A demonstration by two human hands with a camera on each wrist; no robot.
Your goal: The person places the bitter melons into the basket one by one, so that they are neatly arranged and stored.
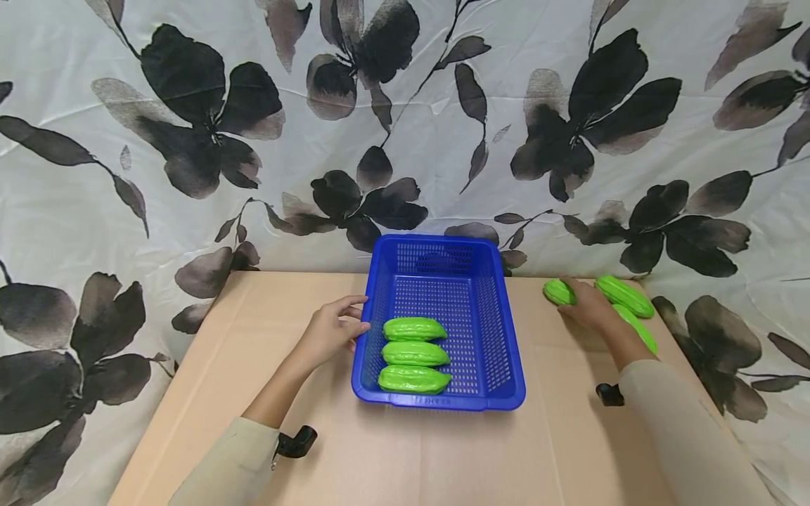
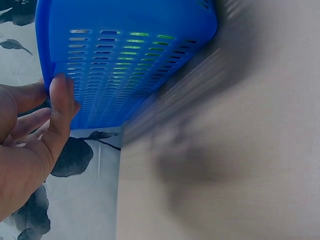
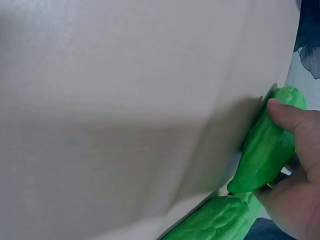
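Observation:
A blue plastic basket [image 1: 436, 402] with perforated walls stands at the middle of the table. Three green bitter gourds [image 1: 415, 353] lie side by side in its left part, toward the near end. My left hand [image 1: 325, 329] holds the basket's left rim, fingertips against the outer wall in the left wrist view. Off to the right, my right hand [image 1: 588, 307] grips another bitter gourd [image 3: 267, 145], its thumb across the bumpy skin. Two more gourds lie beside that hand, one farther back [image 1: 624, 296] and one [image 1: 638, 329] partly hidden by the wrist.
The light wooden table [image 1: 468, 457] ends just behind the basket and close to the gourds at the right. A white cloth [image 1: 468, 140] with dark flowers hangs behind and at both sides. Each wrist wears a small black camera [image 1: 296, 443].

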